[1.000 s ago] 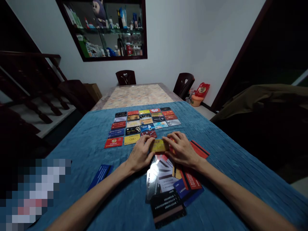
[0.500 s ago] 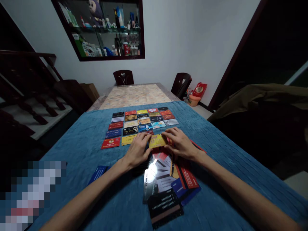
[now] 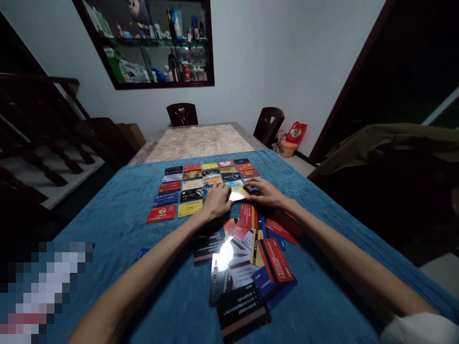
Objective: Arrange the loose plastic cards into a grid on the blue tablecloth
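Observation:
Between both hands is a yellow card (image 3: 238,194), bright with glare. My left hand (image 3: 217,200) grips its left edge with thumb and fingers, and my right hand (image 3: 265,192) pinches its right edge. Just beyond lie rows of plastic cards, among them a red card (image 3: 161,213) and another yellow card (image 3: 190,208) at the near left. My left hand hides part of the nearest rows. Closer to me is a loose, overlapping pile with a black card (image 3: 244,310), a red striped card (image 3: 276,260) and a blue card (image 3: 274,287).
A blue cloth (image 3: 118,215) covers the near part of the table. Under my left forearm a blue card (image 3: 142,253) partly shows. Dark chairs (image 3: 268,126) stand at the far end, and a brown cloth (image 3: 373,143) hangs at the right.
Both hands have moved forward with the yellow card, from above the near pile to the right part of the card rows. More of the pile now shows.

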Demonstrator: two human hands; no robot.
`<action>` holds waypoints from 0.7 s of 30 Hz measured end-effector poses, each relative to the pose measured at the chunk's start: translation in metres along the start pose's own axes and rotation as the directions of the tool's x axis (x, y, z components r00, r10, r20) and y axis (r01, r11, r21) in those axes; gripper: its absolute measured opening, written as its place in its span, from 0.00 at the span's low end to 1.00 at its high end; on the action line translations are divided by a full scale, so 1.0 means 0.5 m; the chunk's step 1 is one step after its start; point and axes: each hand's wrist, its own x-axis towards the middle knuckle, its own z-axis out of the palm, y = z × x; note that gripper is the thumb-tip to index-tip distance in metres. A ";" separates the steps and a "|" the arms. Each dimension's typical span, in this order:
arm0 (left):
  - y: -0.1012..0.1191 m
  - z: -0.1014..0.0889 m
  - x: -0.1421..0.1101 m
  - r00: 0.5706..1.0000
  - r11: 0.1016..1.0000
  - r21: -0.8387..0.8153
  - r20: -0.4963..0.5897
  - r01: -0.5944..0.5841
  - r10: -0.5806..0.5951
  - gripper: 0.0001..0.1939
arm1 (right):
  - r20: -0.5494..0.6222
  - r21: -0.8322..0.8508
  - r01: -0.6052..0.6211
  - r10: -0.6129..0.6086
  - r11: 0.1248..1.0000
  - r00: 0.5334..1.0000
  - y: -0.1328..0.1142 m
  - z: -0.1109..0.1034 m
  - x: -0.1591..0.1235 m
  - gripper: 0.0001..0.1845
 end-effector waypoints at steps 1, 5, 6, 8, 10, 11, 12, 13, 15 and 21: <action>-0.001 0.004 0.003 1.000 1.000 0.008 0.005 0.006 -0.006 0.10 | 0.004 -0.003 -0.010 0.010 1.000 1.000 0.006 0.004 0.002 0.19; -0.003 0.012 0.006 0.999 0.999 0.034 0.029 0.022 -0.023 0.11 | 0.022 0.009 -0.017 0.017 1.000 1.000 0.025 0.019 0.007 0.18; -0.003 0.014 0.006 0.999 0.999 0.041 0.039 0.027 -0.028 0.11 | 0.029 0.021 -0.016 0.016 1.000 0.999 0.029 0.022 0.008 0.18; -0.004 0.015 0.006 0.998 0.998 0.053 0.053 0.036 -0.039 0.10 | 0.048 0.049 -0.017 0.014 0.999 0.999 0.037 0.027 0.009 0.19; -0.006 0.017 0.005 0.997 0.998 0.059 0.061 0.036 -0.039 0.10 | 0.071 0.071 -0.019 0.014 0.997 0.997 0.044 0.029 0.010 0.19; -0.007 0.017 0.005 0.997 0.998 0.058 0.064 0.031 -0.035 0.10 | 0.086 0.076 -0.021 0.014 0.997 0.996 0.046 0.029 0.010 0.19; -0.008 0.018 0.004 0.997 0.998 0.056 0.069 0.022 -0.026 0.09 | 0.101 0.077 -0.024 0.016 0.997 0.995 0.048 0.029 0.011 0.19; -0.008 0.018 0.004 0.997 0.999 0.053 0.074 0.014 -0.017 0.09 | 0.117 0.075 -0.027 0.018 0.997 0.993 0.049 0.028 0.011 0.19; -0.009 0.018 0.004 0.997 0.999 0.047 0.081 0.002 -0.006 0.08 | 0.141 0.069 -0.033 0.023 0.997 0.990 0.048 0.026 0.012 0.20; -0.010 0.019 0.002 0.997 0.998 0.055 0.073 -0.015 0.011 0.08 | 0.158 0.046 -0.042 0.035 0.998 0.987 0.044 0.023 0.013 0.21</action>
